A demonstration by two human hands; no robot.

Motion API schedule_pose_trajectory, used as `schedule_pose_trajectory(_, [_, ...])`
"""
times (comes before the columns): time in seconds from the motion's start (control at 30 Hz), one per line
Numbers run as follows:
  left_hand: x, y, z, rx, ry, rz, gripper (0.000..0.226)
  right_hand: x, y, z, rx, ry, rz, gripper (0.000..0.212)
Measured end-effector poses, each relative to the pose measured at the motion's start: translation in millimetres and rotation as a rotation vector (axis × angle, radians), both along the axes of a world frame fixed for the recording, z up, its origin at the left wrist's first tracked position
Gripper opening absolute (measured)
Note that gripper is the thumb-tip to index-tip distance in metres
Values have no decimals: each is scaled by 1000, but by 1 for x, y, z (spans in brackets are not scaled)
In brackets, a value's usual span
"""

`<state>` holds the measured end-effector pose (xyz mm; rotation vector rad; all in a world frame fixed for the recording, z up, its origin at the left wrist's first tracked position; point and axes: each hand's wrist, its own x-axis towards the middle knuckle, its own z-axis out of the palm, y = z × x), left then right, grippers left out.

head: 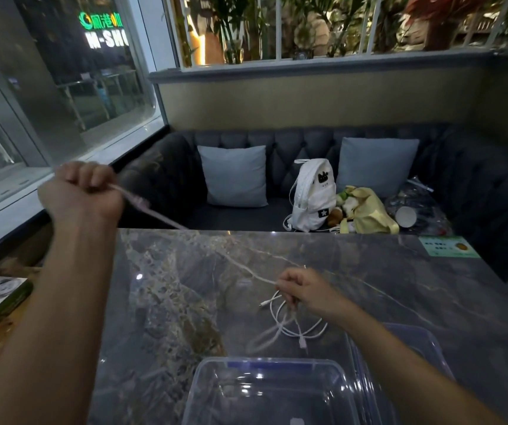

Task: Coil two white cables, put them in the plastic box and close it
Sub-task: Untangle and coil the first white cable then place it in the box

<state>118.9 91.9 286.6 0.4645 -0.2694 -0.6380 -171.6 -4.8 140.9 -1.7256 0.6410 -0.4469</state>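
You were mid-coil on a white cable: left hand fisted round its taut end, right hand pinching loops over the counter. The next move probably called for another loop, then the open plastic box.

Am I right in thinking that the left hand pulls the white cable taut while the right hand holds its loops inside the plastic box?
Not quite: the loops are not inside the plastic box. The head view shows the right hand holding them above the table, beyond the box's far rim. The rest holds: the left hand pulls the white cable taut.
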Motion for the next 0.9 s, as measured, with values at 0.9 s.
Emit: schedule_pose_trajectory(0.9, [-109, -39, -45, 670, -728, -558, 34, -6, -13, -28, 96, -50, 134, 22])
